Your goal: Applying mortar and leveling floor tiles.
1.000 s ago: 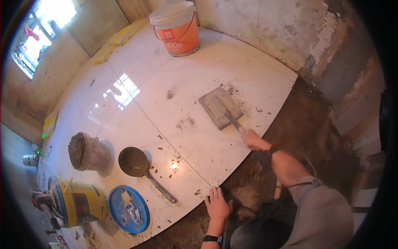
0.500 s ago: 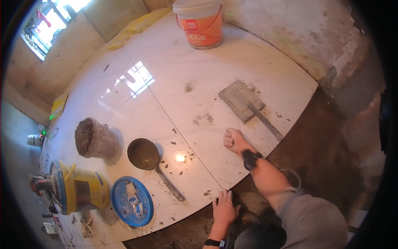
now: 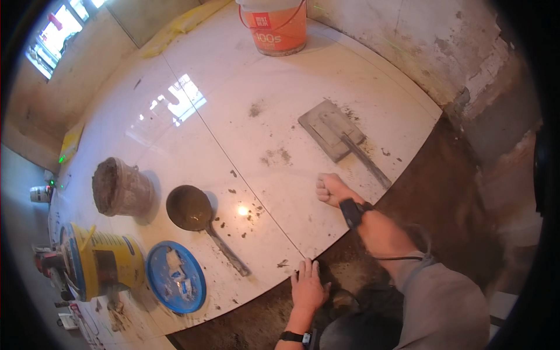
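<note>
My right hand (image 3: 333,189) is curled into a fist over the pale floor tiles (image 3: 274,204), with nothing seen in it. A dark band circles that wrist. Just beyond the fist lies a flat trowel (image 3: 333,129), its handle pointing back toward my right arm. My left hand (image 3: 308,284) has its fingers stretched out, the tips at the near tile edge where a joint line ends. A watch is on the left wrist. Left of the hands, a long-handled ladle (image 3: 190,209) with murky contents rests on the tiles.
A mortar-filled bucket (image 3: 129,189), a yellow bucket (image 3: 116,262) and a blue lid (image 3: 158,279) stand or lie at left. An orange bucket (image 3: 279,32) stands at the far side. Brown bare ground (image 3: 443,204) borders the tiles, with a rough wall (image 3: 420,52) at right.
The view has shifted slightly, so the floor things sit a little further left and higher. My right fist has turned slightly and come nearer the tile edge; my left fingers stay at the edge.
</note>
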Demonstrator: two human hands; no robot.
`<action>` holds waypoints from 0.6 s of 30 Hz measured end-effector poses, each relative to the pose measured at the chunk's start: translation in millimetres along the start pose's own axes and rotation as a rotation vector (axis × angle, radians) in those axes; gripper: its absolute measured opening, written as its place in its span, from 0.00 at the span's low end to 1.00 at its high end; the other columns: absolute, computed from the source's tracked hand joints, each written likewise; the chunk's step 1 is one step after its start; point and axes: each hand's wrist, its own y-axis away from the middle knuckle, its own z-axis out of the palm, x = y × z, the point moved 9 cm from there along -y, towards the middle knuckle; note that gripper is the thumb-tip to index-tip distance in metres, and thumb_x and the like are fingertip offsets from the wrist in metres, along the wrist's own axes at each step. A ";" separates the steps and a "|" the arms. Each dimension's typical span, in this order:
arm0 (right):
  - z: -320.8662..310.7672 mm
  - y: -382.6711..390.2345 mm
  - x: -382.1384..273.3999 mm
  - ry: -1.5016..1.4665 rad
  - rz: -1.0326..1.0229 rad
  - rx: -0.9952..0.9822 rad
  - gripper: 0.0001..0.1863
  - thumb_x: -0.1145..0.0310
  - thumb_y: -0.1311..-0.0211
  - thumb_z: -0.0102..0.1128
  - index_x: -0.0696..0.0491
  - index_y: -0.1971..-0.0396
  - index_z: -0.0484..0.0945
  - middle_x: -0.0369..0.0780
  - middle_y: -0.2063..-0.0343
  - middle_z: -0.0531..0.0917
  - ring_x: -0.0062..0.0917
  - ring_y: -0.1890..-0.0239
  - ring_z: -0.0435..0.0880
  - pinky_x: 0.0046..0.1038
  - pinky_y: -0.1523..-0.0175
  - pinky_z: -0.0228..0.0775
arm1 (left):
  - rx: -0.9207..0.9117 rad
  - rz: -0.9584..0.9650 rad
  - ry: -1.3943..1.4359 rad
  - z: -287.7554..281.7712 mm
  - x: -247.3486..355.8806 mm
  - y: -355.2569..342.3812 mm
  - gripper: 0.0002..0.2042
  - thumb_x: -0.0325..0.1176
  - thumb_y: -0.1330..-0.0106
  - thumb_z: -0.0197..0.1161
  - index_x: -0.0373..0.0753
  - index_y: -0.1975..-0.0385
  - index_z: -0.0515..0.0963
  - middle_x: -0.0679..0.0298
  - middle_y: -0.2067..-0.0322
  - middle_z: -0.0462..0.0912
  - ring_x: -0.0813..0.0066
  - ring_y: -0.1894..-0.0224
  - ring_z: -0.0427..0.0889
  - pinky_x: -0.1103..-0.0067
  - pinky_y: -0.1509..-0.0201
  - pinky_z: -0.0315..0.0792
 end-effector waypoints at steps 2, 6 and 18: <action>-13.9 14.0 -28.3 0.294 -0.269 0.065 0.10 0.63 0.32 0.47 0.48 0.74 0.67 0.35 0.85 0.67 0.26 0.88 0.65 0.29 0.85 0.57 | 0.068 0.028 0.036 -8.6 -1.5 6.1 0.34 0.47 0.42 0.64 0.34 0.39 0.65 0.51 0.36 0.64 0.56 0.33 0.61 0.61 0.33 0.57; -51.3 99.7 -126.5 1.106 -1.128 0.512 0.14 0.56 0.33 0.53 0.53 0.62 0.72 0.44 0.80 0.77 0.43 0.77 0.78 0.38 0.70 0.72 | -0.207 -0.012 0.188 0.3 -22.0 37.0 0.29 0.49 0.40 0.62 0.38 0.42 0.71 0.48 0.51 0.78 0.51 0.47 0.76 0.64 0.43 0.69; -115.4 38.1 -109.0 1.306 -0.614 0.395 0.21 0.55 0.32 0.51 0.59 0.76 0.73 0.38 0.87 0.73 0.26 0.87 0.71 0.32 0.80 0.62 | -0.011 -0.520 0.359 -114.9 -202.0 155.7 0.21 0.41 0.39 0.64 0.32 0.53 0.78 0.50 0.70 0.85 0.60 0.64 0.85 0.71 0.57 0.77</action>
